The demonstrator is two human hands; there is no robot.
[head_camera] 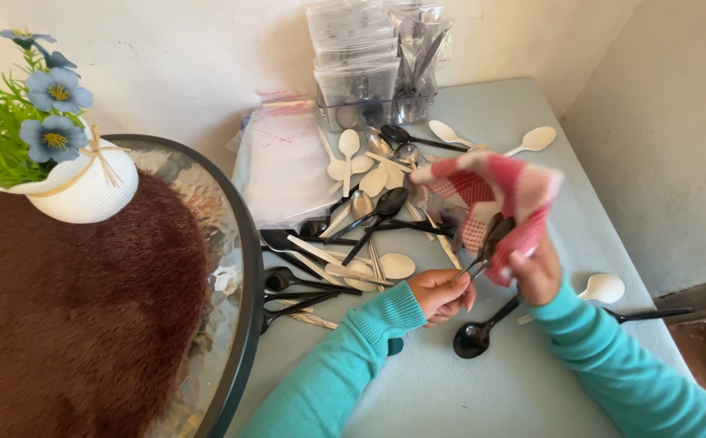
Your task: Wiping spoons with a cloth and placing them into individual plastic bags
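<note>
Spoons, a dark pair point(491, 243) pinched together, are hanging right of centre in the frame, their handles running down to the left hand point(442, 294) and their bowls lying against a red-and-white checked cloth point(491, 191). The bowls are looking dark and glossy, the handles thin and metallic, though motion blur is softening the details. The left hand is curling into a loose fist with its fingertips closing on the lower ends of the handles, the teal sleeve point(345, 357) reaching up from the bottom centre. The right hand point(535, 272) is gripping the cloth from below, fingers wrapped tightly into the fabric, which is bunching and fanning upward above it; its forearm is entering from the lower right corner. Just beneath the hands a black plastic spoon point(475, 334) is lying on the pale blue table point(483, 389). A white plastic spoon point(600, 288) is resting near the right hand. Toward the middle, a heap of black, white and silver spoons point(353, 235) is spreading out beside clear plastic bags point(284, 162). At upper centre, packed clear bags point(365, 57) are standing against the wall. A white pot of blue flowers point(77, 182) is sitting at upper left on a round glass table point(231, 268).
</note>
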